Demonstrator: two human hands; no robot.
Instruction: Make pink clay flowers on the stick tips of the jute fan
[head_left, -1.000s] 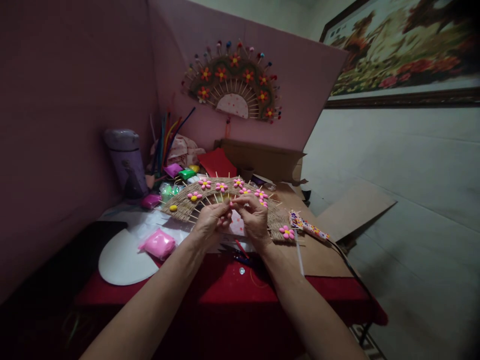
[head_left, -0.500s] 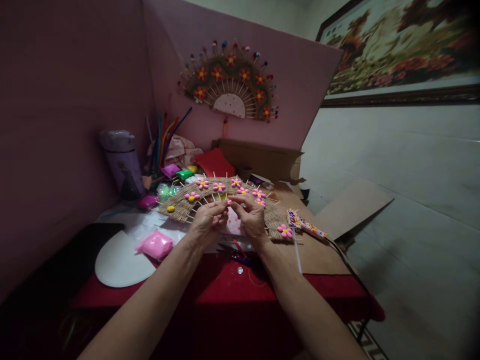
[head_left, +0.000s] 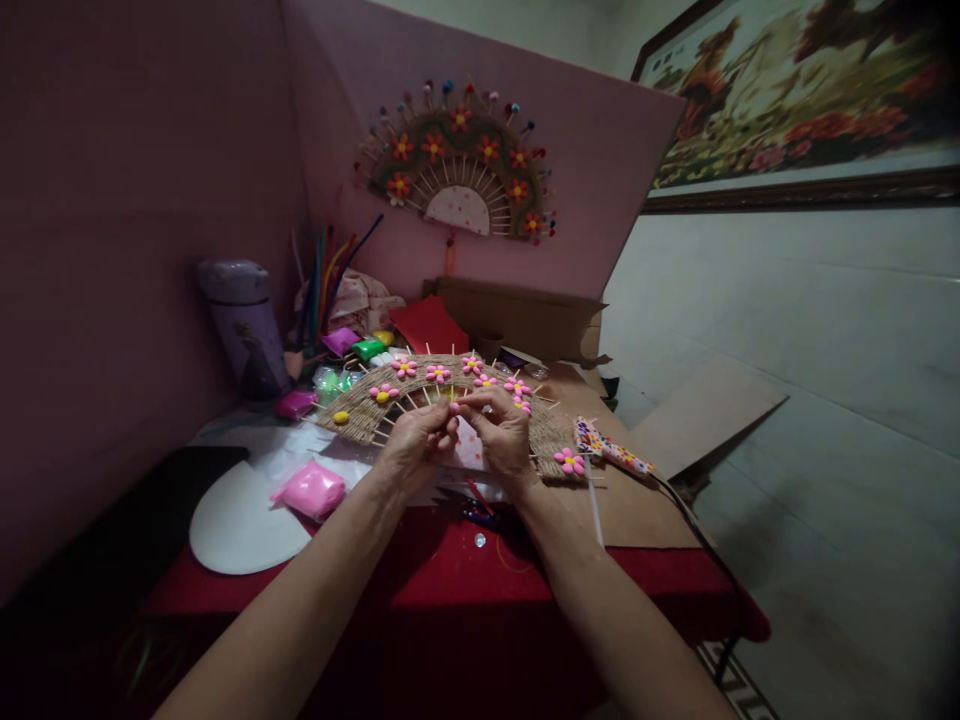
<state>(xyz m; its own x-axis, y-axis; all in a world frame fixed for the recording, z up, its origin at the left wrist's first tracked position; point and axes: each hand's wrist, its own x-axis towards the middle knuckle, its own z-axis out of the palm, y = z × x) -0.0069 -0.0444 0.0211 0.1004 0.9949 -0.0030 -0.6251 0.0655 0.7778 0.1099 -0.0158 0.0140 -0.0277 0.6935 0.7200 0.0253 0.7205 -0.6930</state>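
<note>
Between the fingertips of both hands is a small piece of pink clay [head_left: 454, 408]. My left hand [head_left: 420, 440] pinches it from the left, its other fingers curled. My right hand [head_left: 501, 432] closes on it from the right. Behind and below them lies a fan-shaped piece of woven twine on sticks [head_left: 360, 410], decorated with pink clay flowers [head_left: 569, 461] with yellow centres. One yellow clay disc [head_left: 341, 417] near its left end has no petals around it. My hands hide part of its dotted inner half-circle [head_left: 469, 445].
A bag of pink clay [head_left: 311, 490] and a white half-round card [head_left: 244, 525] lie front left on the red cloth [head_left: 420, 570]. A corded glue gun [head_left: 615, 452] rests on cardboard at right. Scissors [head_left: 480, 514] lie below my hands. A purple tumbler [head_left: 244, 325] stands back left.
My fingers have shifted slightly around the pink clay, and more of it shows between the fingertips. The fan and the other things stay where they were.
</note>
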